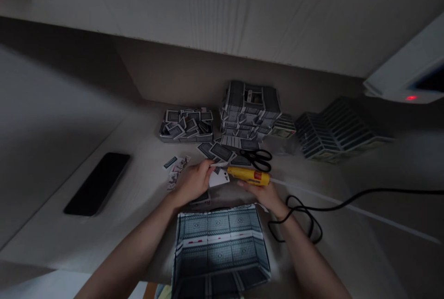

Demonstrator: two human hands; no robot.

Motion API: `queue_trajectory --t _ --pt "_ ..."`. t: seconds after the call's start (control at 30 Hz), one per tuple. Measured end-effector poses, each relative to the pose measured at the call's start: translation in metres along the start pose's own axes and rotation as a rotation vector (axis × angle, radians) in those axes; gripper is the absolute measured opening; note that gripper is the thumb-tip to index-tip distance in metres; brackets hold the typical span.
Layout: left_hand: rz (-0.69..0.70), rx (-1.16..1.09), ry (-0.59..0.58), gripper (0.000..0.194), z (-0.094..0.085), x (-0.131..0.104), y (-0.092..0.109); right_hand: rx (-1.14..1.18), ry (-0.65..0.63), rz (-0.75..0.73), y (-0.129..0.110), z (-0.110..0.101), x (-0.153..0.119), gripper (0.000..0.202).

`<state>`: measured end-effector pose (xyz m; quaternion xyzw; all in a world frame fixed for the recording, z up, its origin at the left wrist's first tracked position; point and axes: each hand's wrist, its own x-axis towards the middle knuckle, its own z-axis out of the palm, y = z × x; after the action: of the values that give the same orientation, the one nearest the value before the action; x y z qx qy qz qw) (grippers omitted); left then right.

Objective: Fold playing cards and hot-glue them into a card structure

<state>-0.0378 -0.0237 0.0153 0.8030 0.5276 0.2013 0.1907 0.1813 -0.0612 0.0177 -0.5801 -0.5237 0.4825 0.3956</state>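
My left hand (194,180) pinches a playing card (219,177), an ace with its white face showing. In my right hand (263,195) is a yellow hot glue gun (249,175), its tip pointing left at the card's edge. Whether the tip touches the card I cannot tell. Close to my body, below both hands, stands an open box made of playing cards (218,243), with patterned backs showing. Cut card pieces (178,167) lie left of my left hand. Black-handled scissors (258,158) rest just behind the glue gun.
Behind are a tray of loose cards (186,137), a taller card-built structure (249,114) and spread cards (222,152). Stepped stacks (333,137) stand right. A black phone (97,183) lies left. A black cable (347,202) loops by my right wrist. A shelf (208,12) overhangs the table.
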Motion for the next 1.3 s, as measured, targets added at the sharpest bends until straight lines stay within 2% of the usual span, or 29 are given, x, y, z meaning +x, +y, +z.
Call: queue_trajectory --t 0.13,0.7,0.9,1.1,1.3 --pt "0.044 0.055 0.008 0.032 0.002 0.000 -0.002 -0.016 0.010 0.006 0.002 -0.001 0.001 0.032" --pt "0.057 0.077 0.052 0.026 0.002 0.001 -0.005 0.000 0.036 0.051 0.003 -0.008 0.001 0.023" --pt "0.055 0.042 0.149 0.026 -0.001 0.001 -0.006 0.040 0.082 0.135 0.001 -0.008 0.004 0.031" --pt "0.039 0.035 0.234 0.026 -0.003 0.002 -0.009 0.080 -0.016 0.261 0.000 -0.012 0.006 0.029" --pt "0.054 0.022 0.279 0.026 -0.004 0.002 -0.010 0.231 -0.103 0.347 0.006 -0.017 0.007 0.032"
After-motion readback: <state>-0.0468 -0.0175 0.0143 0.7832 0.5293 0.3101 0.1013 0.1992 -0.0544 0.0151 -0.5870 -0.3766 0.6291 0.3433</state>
